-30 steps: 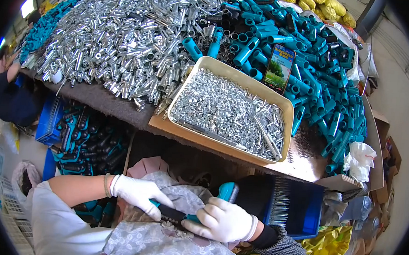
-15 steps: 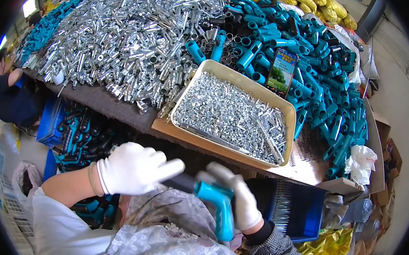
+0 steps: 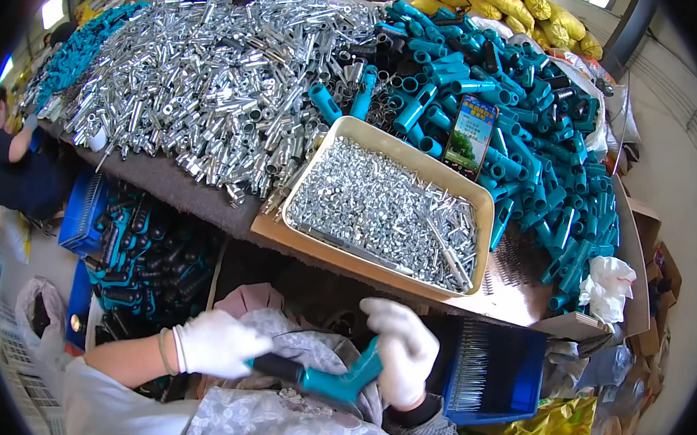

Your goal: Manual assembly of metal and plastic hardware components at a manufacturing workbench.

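Observation:
My left hand (image 3: 222,344), in a white glove, is closed around the black cylindrical end of a bent teal tool handle (image 3: 341,381), held low over my lap. The teal part points right and bends upward, its edges smeared by motion. My gloved right hand (image 3: 405,352) is against the raised teal end, with its fingers extended above the handle rather than wrapped around it. Beyond both hands, a cream tray (image 3: 484,219) holds many small metal pieces on the bench.
Loose metal tubes (image 3: 204,86) cover the bench's left and middle. Teal housings (image 3: 531,149) fill the right, with a phone (image 3: 471,137) on them. Below are a blue bin (image 3: 507,374) of metal rods and a heap of black-and-teal handles (image 3: 149,244). Another person (image 3: 21,162) is at far left.
The teal part has swung from pointing down to pointing right and up. My left hand has moved lower and leftward with the black end; my right hand is lower, its fingers less blurred.

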{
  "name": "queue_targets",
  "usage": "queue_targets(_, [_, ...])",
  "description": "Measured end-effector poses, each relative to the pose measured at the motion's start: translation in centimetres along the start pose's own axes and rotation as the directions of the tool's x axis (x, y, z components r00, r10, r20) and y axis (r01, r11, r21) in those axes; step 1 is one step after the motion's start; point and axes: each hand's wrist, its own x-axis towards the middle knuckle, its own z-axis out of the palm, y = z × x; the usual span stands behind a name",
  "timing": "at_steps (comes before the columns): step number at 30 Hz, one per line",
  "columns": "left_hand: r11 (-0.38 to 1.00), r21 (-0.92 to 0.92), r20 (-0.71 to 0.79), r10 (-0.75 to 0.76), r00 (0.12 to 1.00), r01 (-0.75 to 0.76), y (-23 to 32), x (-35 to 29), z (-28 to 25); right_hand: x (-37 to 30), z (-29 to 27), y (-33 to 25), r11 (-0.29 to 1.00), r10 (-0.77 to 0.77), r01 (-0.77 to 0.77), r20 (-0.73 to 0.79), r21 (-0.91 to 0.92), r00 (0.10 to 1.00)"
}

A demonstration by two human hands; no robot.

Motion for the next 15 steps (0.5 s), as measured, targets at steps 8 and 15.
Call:
queue_targets(8, [0.927, -0.373, -0.446, -0.147, 0.883, -0.034, 0.6, 1.0, 1.3, 0.8, 0.5, -1.8, 0.938, -0.299, 0.340, 0.330, -0.074, 0.896])
queue_targets(15, [0.827, -0.553, -0.442, -0.397, 0.805, 0.104, -2.5, 2.0, 4.5, -0.8, 1.9, -0.9, 0.968, -0.239, 0.248, 0.177, -0.035, 0.955])
